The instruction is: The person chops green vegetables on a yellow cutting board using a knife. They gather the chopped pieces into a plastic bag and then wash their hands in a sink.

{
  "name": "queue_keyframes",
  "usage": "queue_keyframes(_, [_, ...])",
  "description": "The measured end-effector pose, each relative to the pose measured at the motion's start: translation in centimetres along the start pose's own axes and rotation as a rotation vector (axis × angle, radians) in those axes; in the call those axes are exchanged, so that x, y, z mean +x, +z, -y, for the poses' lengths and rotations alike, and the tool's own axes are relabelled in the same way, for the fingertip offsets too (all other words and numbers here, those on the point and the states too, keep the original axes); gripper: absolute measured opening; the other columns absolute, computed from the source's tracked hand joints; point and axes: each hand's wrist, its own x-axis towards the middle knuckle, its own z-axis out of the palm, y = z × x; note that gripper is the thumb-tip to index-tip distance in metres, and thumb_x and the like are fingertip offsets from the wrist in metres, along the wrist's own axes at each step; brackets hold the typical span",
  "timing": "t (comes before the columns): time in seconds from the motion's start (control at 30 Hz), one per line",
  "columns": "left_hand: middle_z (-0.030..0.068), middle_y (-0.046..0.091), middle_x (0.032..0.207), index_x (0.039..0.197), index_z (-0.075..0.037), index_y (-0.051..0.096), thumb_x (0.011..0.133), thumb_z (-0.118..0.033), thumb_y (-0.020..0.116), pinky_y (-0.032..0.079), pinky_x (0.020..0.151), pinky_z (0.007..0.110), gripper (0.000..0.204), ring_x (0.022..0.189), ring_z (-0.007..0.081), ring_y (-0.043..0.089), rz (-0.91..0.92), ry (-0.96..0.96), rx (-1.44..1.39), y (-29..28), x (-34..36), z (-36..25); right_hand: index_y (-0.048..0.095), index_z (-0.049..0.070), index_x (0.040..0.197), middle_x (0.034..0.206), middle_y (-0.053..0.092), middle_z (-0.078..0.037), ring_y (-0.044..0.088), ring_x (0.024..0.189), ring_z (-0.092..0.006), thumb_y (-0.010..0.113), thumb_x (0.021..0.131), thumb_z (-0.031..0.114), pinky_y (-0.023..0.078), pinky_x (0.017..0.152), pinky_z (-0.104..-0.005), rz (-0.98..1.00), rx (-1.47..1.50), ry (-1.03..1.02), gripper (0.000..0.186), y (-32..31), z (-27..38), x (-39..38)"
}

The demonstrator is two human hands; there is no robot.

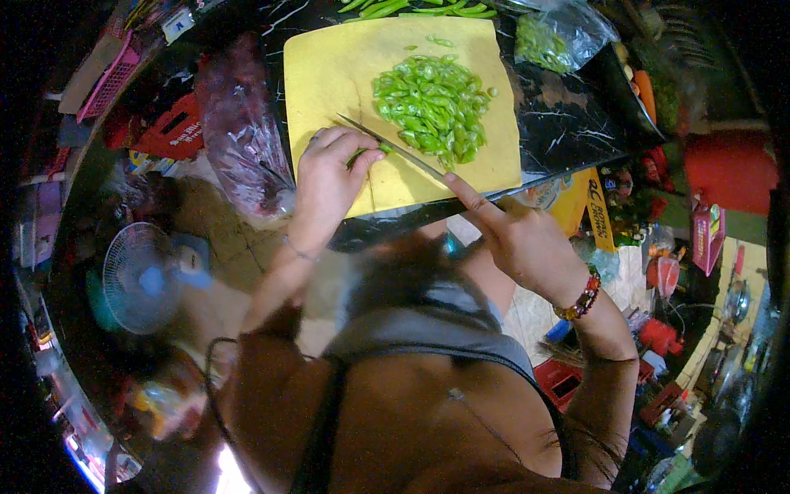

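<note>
My left hand [327,171] is closed around a slim green pod [355,156], bean or chili I cannot tell, pressing it on the yellow cutting board [329,70]. In my right hand [527,243] is a knife [401,149], the index finger stretched along its spine. The blade slants across the board just right of the pod, its tip pointing up and left. Beyond the blade lies a heap of sliced green pieces [432,103], with a few strays at its edges. The knife's handle is hidden inside my right hand.
Whole green pods [420,8] lie beyond the board on the black marbled table [559,115]. A clear bag of green pieces [547,41] and a black tray with carrots [644,95] are at the right. A purplish plastic bag [243,132] hangs left; a fan [141,277] stands below.
</note>
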Motion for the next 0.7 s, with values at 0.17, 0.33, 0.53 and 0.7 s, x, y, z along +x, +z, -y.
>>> queue_keyframes(0.17, [0.0111, 0.07, 0.09, 0.088, -0.006, 0.074, 0.076, -0.01, 0.081, 0.053, 0.078, 0.036, 0.014, 0.086, 0.0288, 0.067, -0.008, 0.078, 0.006, 0.0, 0.3, -0.1, 0.031, 0.024, 0.156, 0.081, 0.067, -0.02, 0.067, 0.068, -0.0377, 0.067, 0.09, 0.024, 0.054, 0.059, -0.0464, 0.019, 0.105, -0.012, 0.075, 1.5, -0.3, 1.4])
queue_keyframes(0.33, [0.0107, 0.071, 0.09, 0.089, -0.005, 0.075, 0.077, -0.008, 0.08, 0.054, 0.077, 0.035, 0.014, 0.084, 0.0276, 0.067, 0.013, 0.085, -0.012, -0.4, 0.4, -0.2, 0.031, 0.026, 0.156, 0.081, 0.068, -0.018, 0.067, 0.068, -0.0389, 0.068, 0.09, 0.022, 0.055, 0.06, -0.0467, -0.021, 0.25, -0.027, 0.075, 1.7, -1.3, 2.2])
queue_keyframes(0.53, [0.0107, 0.071, 0.089, 0.089, -0.003, 0.075, 0.077, -0.006, 0.08, 0.055, 0.076, 0.033, 0.014, 0.082, 0.0249, 0.069, 0.043, -0.109, -0.077, -0.9, 0.0, -0.1, 0.038, 0.028, 0.153, 0.075, 0.064, -0.018, 0.065, 0.065, -0.0374, 0.058, 0.095, 0.014, 0.053, 0.06, -0.0479, -0.036, -0.028, -0.014, 0.063, -0.1, 0.0, 0.2])
queue_keyframes(0.7, [0.0098, 0.07, 0.087, 0.088, -0.004, 0.075, 0.077, -0.006, 0.08, 0.055, 0.075, 0.033, 0.013, 0.08, 0.0253, 0.068, 0.03, -0.009, -0.092, -0.7, 0.2, 0.2, 0.038, 0.03, 0.153, 0.077, 0.065, -0.018, 0.065, 0.066, -0.0375, 0.059, 0.095, 0.014, 0.055, 0.063, -0.0477, -0.012, 0.026, 0.036, 0.064, 1.3, 0.7, 1.1])
